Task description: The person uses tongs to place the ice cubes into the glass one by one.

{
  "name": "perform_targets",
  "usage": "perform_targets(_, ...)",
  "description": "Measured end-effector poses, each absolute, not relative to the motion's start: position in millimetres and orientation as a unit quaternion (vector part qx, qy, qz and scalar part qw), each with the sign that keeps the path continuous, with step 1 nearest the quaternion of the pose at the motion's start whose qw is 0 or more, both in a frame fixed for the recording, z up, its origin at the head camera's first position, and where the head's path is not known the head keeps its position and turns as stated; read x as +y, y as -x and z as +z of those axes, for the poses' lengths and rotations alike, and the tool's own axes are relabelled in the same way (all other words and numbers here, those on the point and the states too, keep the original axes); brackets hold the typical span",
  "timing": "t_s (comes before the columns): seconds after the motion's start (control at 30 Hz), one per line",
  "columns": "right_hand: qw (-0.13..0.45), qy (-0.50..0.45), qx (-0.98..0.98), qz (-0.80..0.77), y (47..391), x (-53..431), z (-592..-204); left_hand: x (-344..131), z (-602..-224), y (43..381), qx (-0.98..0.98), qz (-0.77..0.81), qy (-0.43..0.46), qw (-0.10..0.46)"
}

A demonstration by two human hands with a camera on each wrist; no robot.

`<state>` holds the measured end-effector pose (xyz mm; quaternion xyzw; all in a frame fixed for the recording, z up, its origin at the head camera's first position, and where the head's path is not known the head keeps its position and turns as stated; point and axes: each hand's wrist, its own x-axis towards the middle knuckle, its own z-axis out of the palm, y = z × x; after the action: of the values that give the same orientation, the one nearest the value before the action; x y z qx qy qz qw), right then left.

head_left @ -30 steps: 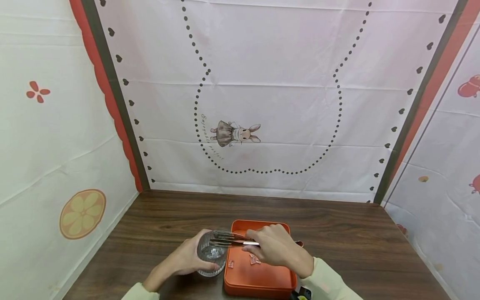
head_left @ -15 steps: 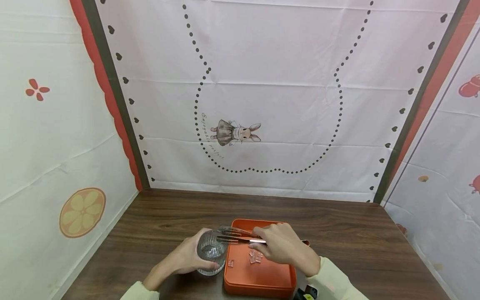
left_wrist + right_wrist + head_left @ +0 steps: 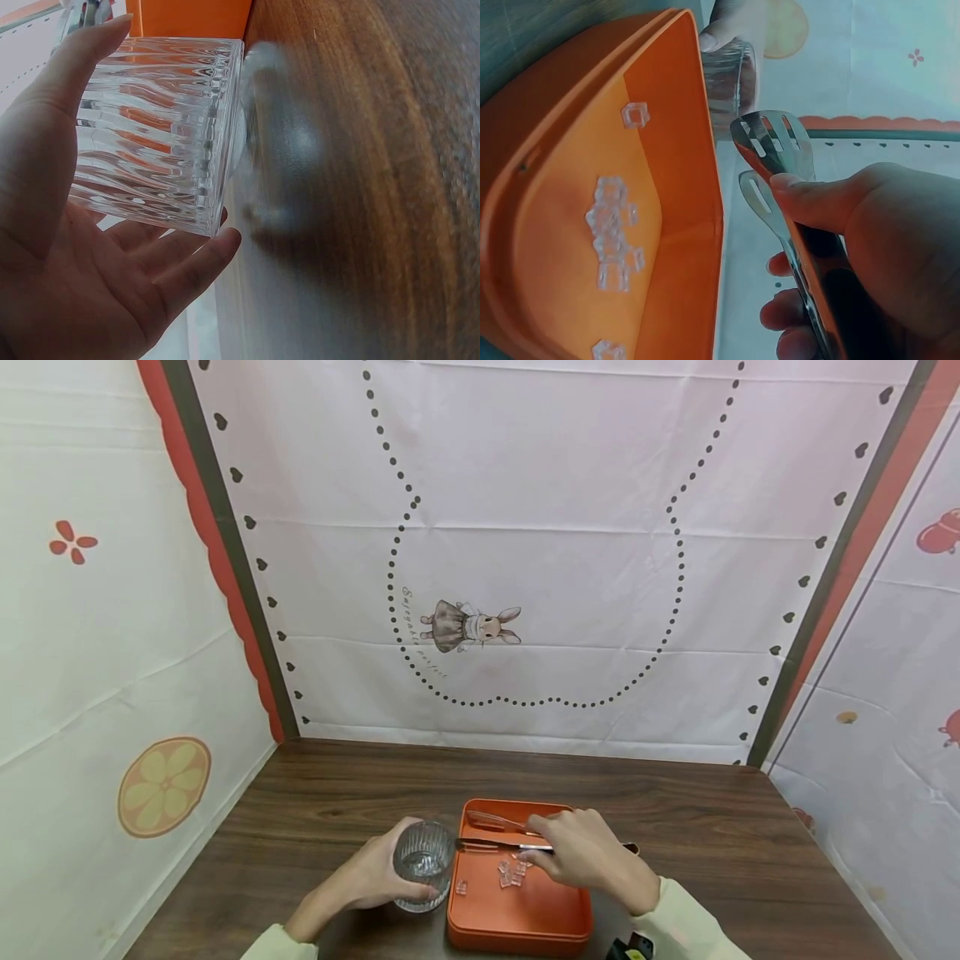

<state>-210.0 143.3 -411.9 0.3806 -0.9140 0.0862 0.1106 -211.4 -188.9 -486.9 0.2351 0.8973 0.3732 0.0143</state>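
My left hand (image 3: 372,870) grips a clear ribbed glass (image 3: 424,865), thumb on the near side and fingers around the far side. In the left wrist view the glass (image 3: 154,139) stands close to the tabletop; contact with it cannot be told. My right hand (image 3: 588,853) holds metal tongs (image 3: 538,847) over an orange tray (image 3: 517,920). Their slotted tips are spread apart with nothing between them in the right wrist view. Several small clear cubes (image 3: 609,225) lie clustered on the tray floor, with a single cube (image 3: 635,115) nearer the glass.
The tray stands on a dark wood table (image 3: 697,835), right beside the glass. Printed white cloth (image 3: 570,577) hangs behind and at both sides. A small black device (image 3: 632,947) sits by the right sleeve (image 3: 686,922).
The right hand and tongs have moved right, away from the glass mouth to over the tray. The tongs' arms have spread wider. The left hand and glass stay in place.
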Motion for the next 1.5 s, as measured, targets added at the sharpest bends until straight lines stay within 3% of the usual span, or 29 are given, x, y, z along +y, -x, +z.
perform_targets(0.43,0.076,-0.381,-0.919,0.060,210.2,146.9,-415.5,-188.2,-486.7,210.9,0.901,0.369,-0.229,0.019)
perform_targets(0.83,-0.006,-0.384,-0.922,0.042,212.7,141.7,-424.2,-188.2,-486.4,210.8,0.901,0.371,-0.223,0.016)
perform_targets(1.5,-0.004,-0.400,-0.916,0.012,215.6,133.3,-440.5,-187.7,-486.8,209.8,0.900,0.373,-0.226,0.011)
